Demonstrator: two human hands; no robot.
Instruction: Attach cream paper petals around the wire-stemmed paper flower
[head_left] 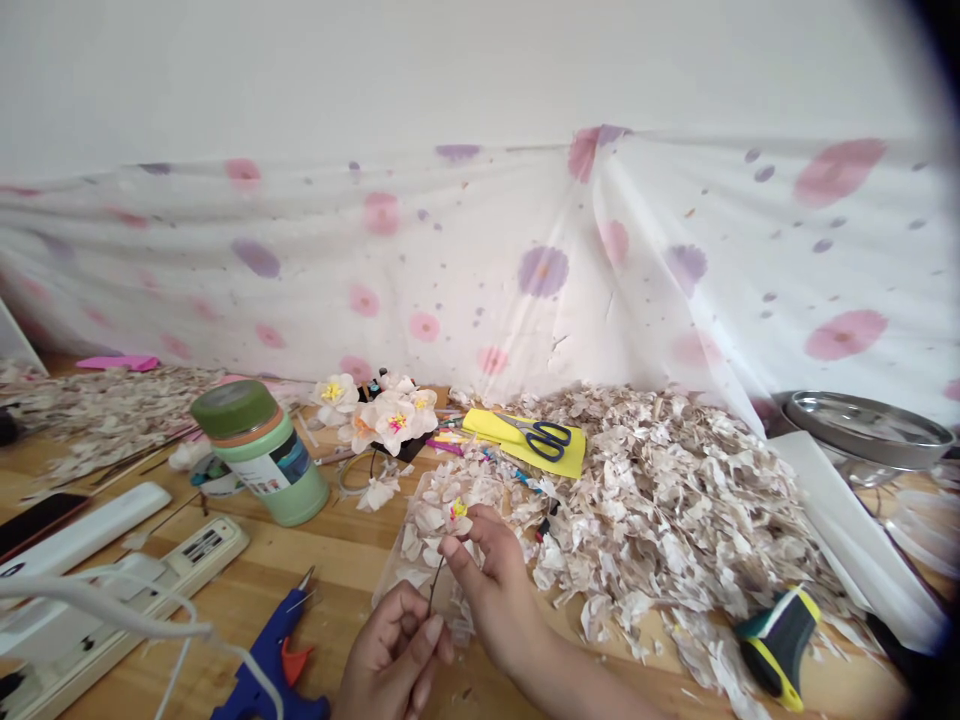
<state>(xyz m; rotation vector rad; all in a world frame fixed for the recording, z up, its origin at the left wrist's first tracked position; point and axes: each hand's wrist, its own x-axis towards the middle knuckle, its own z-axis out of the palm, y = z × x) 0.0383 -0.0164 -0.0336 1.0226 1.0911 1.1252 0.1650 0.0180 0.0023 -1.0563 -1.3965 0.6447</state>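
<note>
Nearest me, I have the left hand [397, 645] curled nearly closed, thumb and fingers pinching a thin dark stem [436, 580]. My right hand [495, 575], its fingers bent inward, pinches the pale flower [451, 519] at the top of that stem; the bloom's centre is yellow and pink, and it sits over a clear tray [386, 575] of loose petals. Low on my left I see a blue glue gun [262, 655] on the wooden desk [349, 545], with a power strip [196, 570] further left; at the right lies a black-and-yellow handled tool [780, 640]. Beyond the hands, a big heap of dry petals [660, 490] spreads to the right. A green jar [292, 480] stands to the left, near a cluster of pale flowers [397, 420], and scissors [547, 440] rest on yellow paper [574, 460]. Behind everything hangs a flower-printed sheet [465, 250].
</note>
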